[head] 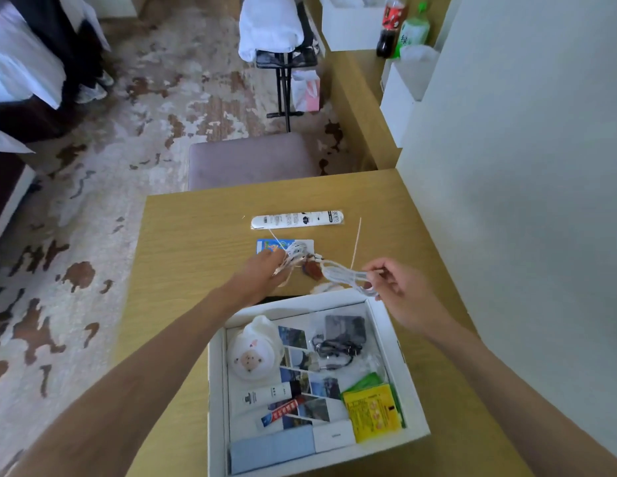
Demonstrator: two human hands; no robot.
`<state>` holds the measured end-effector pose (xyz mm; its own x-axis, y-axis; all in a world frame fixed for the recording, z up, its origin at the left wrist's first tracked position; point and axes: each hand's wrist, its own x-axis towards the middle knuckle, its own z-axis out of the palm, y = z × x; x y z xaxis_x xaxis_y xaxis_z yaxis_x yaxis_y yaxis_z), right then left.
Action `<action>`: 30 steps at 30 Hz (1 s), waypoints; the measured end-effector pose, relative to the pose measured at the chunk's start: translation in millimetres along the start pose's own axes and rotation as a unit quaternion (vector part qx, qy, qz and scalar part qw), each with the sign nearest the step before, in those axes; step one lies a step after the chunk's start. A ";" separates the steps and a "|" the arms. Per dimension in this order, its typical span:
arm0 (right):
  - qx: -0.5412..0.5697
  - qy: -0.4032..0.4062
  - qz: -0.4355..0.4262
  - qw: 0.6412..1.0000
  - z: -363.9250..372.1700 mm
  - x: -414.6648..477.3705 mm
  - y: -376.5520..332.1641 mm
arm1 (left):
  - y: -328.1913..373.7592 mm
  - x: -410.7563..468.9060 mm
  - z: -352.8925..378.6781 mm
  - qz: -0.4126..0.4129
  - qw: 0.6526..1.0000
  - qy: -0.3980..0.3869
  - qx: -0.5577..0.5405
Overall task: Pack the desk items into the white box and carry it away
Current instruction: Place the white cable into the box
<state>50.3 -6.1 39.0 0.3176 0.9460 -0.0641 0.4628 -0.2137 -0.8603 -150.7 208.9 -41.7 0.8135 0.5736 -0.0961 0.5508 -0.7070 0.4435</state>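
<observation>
Two hands are held above the tabletop [183,235], and a white cable [338,271] is stretched between them just beyond the far rim of the white box [403,366]. The cable is thin, pale and bundled into loops; its long axis runs across the tabletop from left to right, dipping slightly toward the right. The left hand [262,273] is closed around a coiled bunch at one end, fingers curled over the loops. The right hand [393,280] is pinched on the other looped end between thumb and fingertips, the remaining fingers loosely bent. A small reddish-brown item [312,268] is seen under the middle of the cable, too blurred to be identified.

The white box is open-topped and sits at the near edge of the tabletop, slightly skewed. Inside it, photo prints [300,366], a white pouch with a cartoon face [253,352], a dark cord in a clear bag [338,349], a yellow packet [372,411], a white tube [262,394] and a light blue flat item [272,449] are laid.

Farther back on the tabletop, a long white packaged item [296,219] lies with its long axis parallel to the far edge, and a colourful card [276,245] lies just nearer, partly covered by the cable.
</observation>
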 end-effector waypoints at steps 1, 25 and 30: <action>-0.028 -0.015 -0.017 0.999 3.2 -7.0 -1.7 | 4.8 -7.5 -6.9 -0.024 0.998 0.028 -0.048; -0.376 -0.132 -0.242 0.885 99.8 1.1 30.4 | 71.7 -181.9 -30.6 -0.013 0.985 0.168 -0.027; -0.411 -0.082 -0.252 0.872 105.9 -4.2 21.7 | 72.4 -170.4 -26.2 0.113 0.968 0.148 0.167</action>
<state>-28.7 11.1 -33.0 -0.1900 0.9778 0.0884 0.9676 0.2017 -0.1519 -254.3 70.9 30.0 0.8585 0.4473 0.2507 0.4348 -0.8942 0.1065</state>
